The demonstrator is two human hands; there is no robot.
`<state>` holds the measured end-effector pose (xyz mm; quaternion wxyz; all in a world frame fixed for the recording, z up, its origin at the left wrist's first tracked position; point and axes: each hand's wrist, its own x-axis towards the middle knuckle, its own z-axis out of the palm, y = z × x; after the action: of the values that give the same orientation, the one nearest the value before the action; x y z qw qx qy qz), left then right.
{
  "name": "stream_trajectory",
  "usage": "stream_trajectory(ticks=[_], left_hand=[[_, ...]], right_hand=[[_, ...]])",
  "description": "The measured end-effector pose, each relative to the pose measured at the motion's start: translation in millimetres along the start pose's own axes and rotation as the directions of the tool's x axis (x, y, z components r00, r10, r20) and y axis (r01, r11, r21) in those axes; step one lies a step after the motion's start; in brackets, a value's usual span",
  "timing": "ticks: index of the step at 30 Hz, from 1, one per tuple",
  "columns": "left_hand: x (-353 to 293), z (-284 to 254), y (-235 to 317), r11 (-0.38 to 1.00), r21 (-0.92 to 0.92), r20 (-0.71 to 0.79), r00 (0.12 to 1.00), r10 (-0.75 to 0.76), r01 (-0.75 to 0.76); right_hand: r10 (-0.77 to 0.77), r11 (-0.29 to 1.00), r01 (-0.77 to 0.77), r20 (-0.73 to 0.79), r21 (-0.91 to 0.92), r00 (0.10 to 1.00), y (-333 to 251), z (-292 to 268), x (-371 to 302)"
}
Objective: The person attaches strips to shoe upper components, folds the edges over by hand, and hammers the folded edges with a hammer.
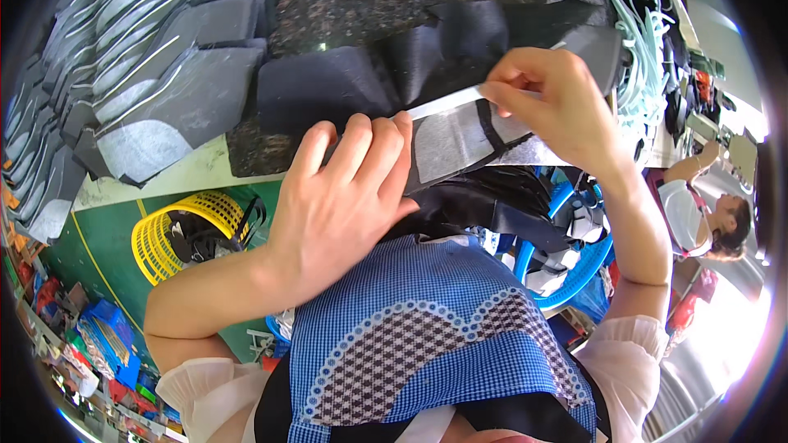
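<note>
A narrow white strip lies slantwise across a black sheet piece with a grey fabric-like panel near the table's front edge. My right hand pinches the strip's right end between thumb and bent fingers. At the other end, my left hand rests with fingers spread and thumb stretched out, its index fingertip touching the strip. That hand's other fingertips are partly hidden behind its knuckles. Creased black material spreads behind the strip.
Overlapping dark pieces with pale patches are stacked at left. Pale green strips hang at right. Below the table are a yellow basket and a blue basket. Another person is at far right.
</note>
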<state>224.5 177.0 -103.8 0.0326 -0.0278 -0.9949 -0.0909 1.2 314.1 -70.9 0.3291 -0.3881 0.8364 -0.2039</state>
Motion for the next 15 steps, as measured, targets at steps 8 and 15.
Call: stream_trajectory(ticks=[8,15], left_hand=[[59.1,2.2,48.0,0.937,0.302,0.147,0.979,0.139,-0.178],[81.4,1.0,45.5,0.881,0.386,0.203,0.957,0.209,-0.274]], right_hand=[[-0.102,0.938,0.037,-0.172,-0.343,0.980,23.7,-29.5,-8.8],[-0.137,0.955,0.045,-0.299,-0.294,0.944,59.6,-21.0,-15.5]])
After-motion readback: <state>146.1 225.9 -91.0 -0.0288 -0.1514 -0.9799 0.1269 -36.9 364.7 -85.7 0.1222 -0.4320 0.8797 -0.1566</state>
